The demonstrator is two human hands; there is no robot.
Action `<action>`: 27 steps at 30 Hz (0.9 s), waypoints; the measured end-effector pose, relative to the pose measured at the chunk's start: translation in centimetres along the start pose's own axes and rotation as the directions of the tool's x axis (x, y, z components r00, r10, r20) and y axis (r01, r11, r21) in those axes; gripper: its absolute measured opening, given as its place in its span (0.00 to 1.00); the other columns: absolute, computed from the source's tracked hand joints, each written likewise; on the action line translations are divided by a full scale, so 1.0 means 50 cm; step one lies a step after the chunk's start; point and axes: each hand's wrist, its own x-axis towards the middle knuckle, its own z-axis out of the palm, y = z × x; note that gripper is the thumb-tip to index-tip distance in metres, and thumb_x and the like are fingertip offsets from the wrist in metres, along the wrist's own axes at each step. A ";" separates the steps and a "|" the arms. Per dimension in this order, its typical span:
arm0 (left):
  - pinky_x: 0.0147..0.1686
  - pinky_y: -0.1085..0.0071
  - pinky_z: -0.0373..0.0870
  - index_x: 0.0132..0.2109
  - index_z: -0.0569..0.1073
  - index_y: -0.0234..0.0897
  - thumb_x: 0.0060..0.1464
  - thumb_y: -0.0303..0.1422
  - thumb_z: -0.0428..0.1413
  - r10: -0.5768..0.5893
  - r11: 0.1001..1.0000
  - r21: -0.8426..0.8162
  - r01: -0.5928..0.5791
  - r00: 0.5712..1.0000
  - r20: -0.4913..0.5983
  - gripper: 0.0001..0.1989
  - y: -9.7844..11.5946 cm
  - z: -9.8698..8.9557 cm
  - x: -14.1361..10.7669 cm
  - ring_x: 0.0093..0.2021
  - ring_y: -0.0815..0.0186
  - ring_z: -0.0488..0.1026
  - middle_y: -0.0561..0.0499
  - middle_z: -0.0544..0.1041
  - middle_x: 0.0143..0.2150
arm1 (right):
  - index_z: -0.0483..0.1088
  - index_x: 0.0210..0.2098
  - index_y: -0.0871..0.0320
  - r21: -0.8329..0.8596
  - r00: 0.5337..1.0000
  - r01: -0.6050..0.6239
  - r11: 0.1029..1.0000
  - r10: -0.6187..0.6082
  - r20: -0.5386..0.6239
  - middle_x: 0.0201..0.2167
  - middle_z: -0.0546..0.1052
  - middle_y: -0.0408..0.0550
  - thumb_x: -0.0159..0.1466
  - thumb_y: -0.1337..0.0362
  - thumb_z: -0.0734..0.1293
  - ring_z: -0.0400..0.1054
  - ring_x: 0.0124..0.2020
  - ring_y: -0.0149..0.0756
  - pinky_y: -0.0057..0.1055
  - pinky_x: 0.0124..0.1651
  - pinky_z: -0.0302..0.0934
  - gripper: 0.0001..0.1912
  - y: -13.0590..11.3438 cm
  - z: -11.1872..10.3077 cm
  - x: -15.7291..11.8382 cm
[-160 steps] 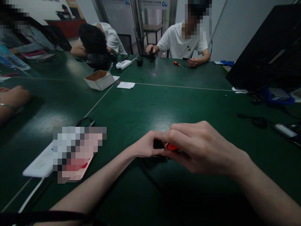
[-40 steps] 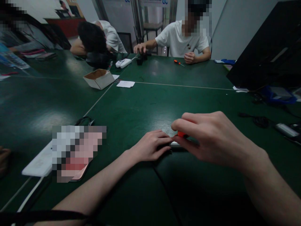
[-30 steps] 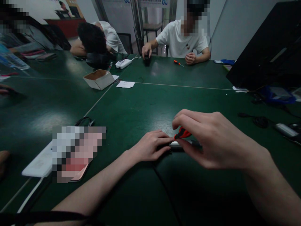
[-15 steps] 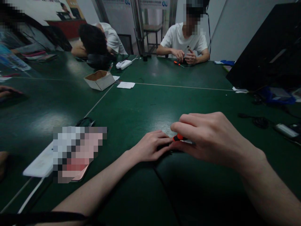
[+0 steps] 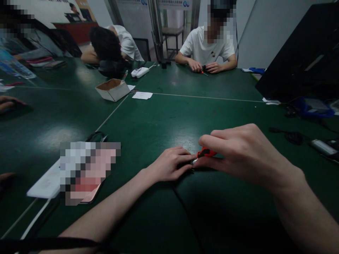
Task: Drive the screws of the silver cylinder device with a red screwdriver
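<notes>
My right hand (image 5: 233,151) is closed around an orange and black handled tool (image 5: 206,152), held low over the green table (image 5: 164,120). My left hand (image 5: 173,164) lies on the table just left of it, its fingertips pressed near the tool's end at something small and partly hidden. A bit of whitish material (image 5: 194,161) shows between the hands. A dark cable (image 5: 182,204) runs from under my left hand toward the near edge.
A white power strip (image 5: 43,185) and a pink phone (image 5: 92,192) lie at left. Farther off are an open cardboard box (image 5: 112,91) and white paper (image 5: 142,95). Two people sit across the table. A black panel (image 5: 299,53) and cables (image 5: 293,137) are at right.
My right hand has shifted slightly right and up, and more of the orange tool shows. My left hand has stayed in place. The person opposite has lowered a hand.
</notes>
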 end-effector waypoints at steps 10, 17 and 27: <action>0.44 0.65 0.68 0.52 0.74 0.38 0.64 0.35 0.49 -0.013 1.000 0.020 0.012 1.000 0.020 0.14 -0.001 0.000 0.000 0.46 0.58 0.71 0.45 0.75 0.46 | 0.62 0.40 0.60 0.242 0.997 -0.023 0.970 0.005 0.074 0.36 0.68 0.43 0.63 0.70 0.62 0.59 0.29 0.28 0.26 0.27 0.50 0.05 0.000 -0.005 0.002; 0.44 0.65 0.69 0.53 0.73 0.38 0.64 0.35 0.50 -0.018 1.000 -0.002 0.018 1.000 0.007 0.14 -0.002 0.002 -0.003 0.45 0.59 0.71 0.46 0.75 0.46 | 0.63 0.37 0.57 0.039 1.000 0.014 0.999 -0.014 -0.013 0.28 0.65 0.40 0.68 0.61 0.63 0.57 0.24 0.28 0.27 0.25 0.44 0.06 0.006 0.002 0.004; 0.47 0.63 0.69 0.51 0.75 0.39 0.64 0.34 0.51 -0.016 1.000 -0.006 0.017 1.000 0.016 0.13 0.001 -0.002 0.000 0.47 0.58 0.72 0.45 0.75 0.48 | 0.62 0.38 0.59 0.199 0.996 -0.041 0.979 0.023 0.089 0.33 0.67 0.43 0.61 0.69 0.63 0.57 0.27 0.28 0.27 0.27 0.47 0.05 0.000 -0.007 0.004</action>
